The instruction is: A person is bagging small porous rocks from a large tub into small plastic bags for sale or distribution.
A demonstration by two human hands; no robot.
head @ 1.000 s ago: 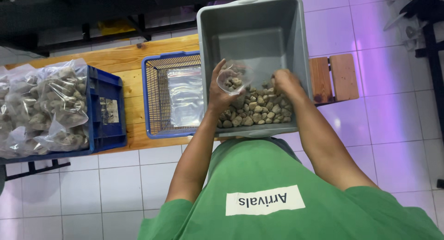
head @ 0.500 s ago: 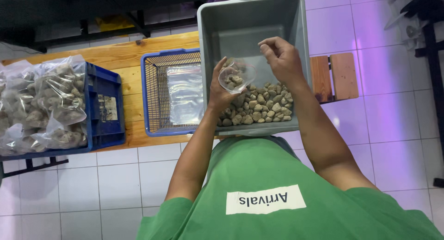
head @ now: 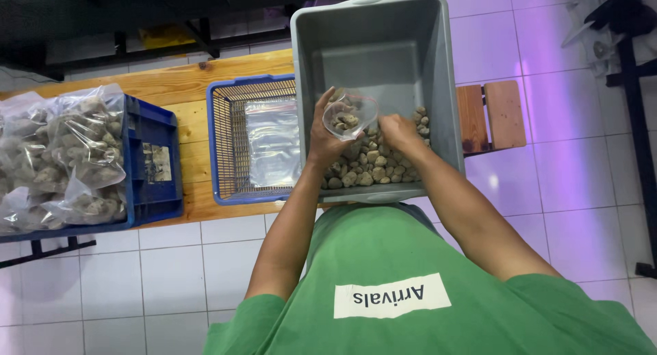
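White floor tiles (head: 171, 273) run under a long wooden bench (head: 185, 88) that carries three containers side by side. At the right stands a grey tub (head: 373, 47), tilted toward the person, with a heap of small stones (head: 369, 167) gathered at its near end. The left hand (head: 328, 139) has its grip clamped on a small clear bag (head: 349, 115), held open-mouthed just above the heap and already holding a few stones. The right hand (head: 397, 133) is down among the stones beside the bag, fingers curled together; whether they pinch a stone cannot be told. Just left of the tub sits a blue wire basket (head: 226, 143) with flat clear bags (head: 272, 143) lying inside. Further left, a blue crate (head: 154, 163) is piled with filled bags of stones (head: 61, 156).
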